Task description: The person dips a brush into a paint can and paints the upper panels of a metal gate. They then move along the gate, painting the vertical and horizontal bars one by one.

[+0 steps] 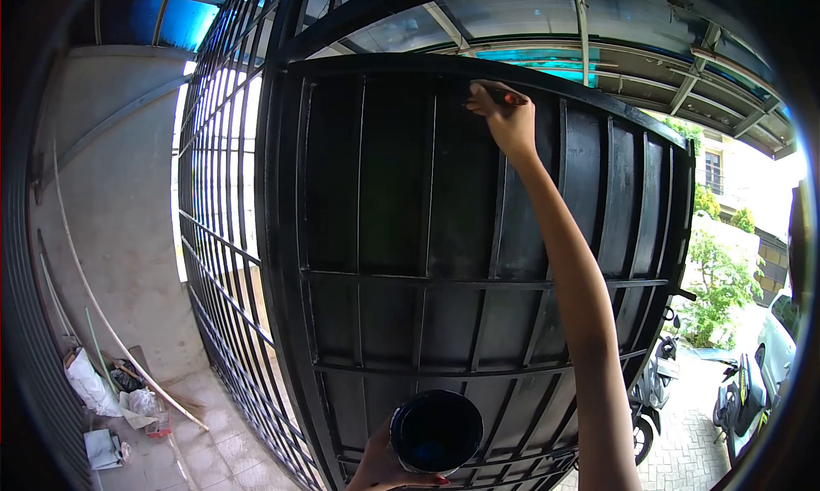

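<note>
A tall black metal gate (pixel 461 320) with vertical and horizontal bars over solid panels fills the middle of the view. My right hand (pixel 504 119) is raised to the upper part of the gate, its fingers closed on a paintbrush (pixel 513 99). The brush's reddish handle end shows; its bristles are hard to make out against the dark panel. Low in front of me, my left hand (pixel 382 465) grips a round open can (pixel 436 431) from its left side and underneath. Dark paint appears to be inside the can.
Left of the gate stands an open barred section (pixel 226 192). Beyond it, a long pole (pixel 98 303) leans by the wall, near white bags (pixel 90 384) on the tiled floor. At right are motorcycles (pixel 741 401), a car (pixel 779 329) and plants (pixel 717 260). A roof frame hangs overhead.
</note>
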{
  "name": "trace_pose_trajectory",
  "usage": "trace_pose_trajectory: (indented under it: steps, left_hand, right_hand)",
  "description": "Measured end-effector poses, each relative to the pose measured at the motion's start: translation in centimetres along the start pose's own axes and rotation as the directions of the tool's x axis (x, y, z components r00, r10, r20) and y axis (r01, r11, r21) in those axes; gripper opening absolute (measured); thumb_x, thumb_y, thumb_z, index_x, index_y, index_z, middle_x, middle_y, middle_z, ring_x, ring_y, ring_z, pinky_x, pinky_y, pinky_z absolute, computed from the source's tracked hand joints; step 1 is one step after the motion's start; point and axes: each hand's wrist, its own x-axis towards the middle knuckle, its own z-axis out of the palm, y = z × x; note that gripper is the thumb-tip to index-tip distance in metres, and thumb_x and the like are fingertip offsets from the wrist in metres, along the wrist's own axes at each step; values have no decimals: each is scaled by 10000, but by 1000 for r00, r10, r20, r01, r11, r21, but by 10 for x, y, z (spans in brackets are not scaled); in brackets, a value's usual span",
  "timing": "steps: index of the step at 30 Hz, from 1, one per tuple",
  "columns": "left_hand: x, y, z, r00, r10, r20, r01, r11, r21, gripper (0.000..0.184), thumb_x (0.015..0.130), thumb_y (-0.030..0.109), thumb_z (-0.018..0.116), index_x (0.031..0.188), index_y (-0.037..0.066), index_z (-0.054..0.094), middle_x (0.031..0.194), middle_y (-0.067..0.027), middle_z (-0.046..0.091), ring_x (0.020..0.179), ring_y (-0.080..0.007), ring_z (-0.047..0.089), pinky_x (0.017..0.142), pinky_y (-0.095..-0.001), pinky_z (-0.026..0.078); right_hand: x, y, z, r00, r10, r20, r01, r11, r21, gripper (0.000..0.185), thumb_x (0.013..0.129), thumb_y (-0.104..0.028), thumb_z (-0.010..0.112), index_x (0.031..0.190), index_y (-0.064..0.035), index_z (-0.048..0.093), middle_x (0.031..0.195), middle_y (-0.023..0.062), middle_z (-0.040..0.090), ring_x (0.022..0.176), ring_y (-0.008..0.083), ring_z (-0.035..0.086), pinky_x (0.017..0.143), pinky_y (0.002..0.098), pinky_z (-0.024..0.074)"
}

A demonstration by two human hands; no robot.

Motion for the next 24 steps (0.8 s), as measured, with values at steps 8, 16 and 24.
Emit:
trace_pose_trajectory:
  steps: [8, 16, 24]
  left_hand:
    - [0, 1, 2, 999, 25, 29, -24, 1000, -17, 982, 389, 256, 968, 1209, -16, 502, 1126, -109, 617, 1063, -208, 588, 941, -355, 470]
    - [1, -5, 6, 998, 55, 39, -53, 998, -46, 990, 390, 256, 969, 1214, -14, 491, 1135, -110, 611, 1064, -205, 585, 947, -356, 467]
    - [0, -7, 5, 995, 71, 65, -72, 997, 21, 986, 386, 292, 968, 1197, -23, 505, 1113, -112, 624, 1038, -205, 602, 928, -346, 482]
  right_hand:
    - [16, -4, -13, 989, -34, 144, 44, 997, -67, 163, 826, -150, 679, 893, -3, 701, 739, 74, 695, 678, 112, 677, 649, 230, 530]
    - [21, -25, -9, 968, -116, 221, 179, 939, -292, 165, 800, -192, 678, 867, -45, 711, 679, 89, 684, 671, 148, 686, 661, 260, 522]
    - [32, -41, -56, 843, -191, 502, 517, 541, -663, 131, 786, -200, 670, 855, -91, 688, 755, 121, 679, 688, 305, 658, 634, 364, 533]
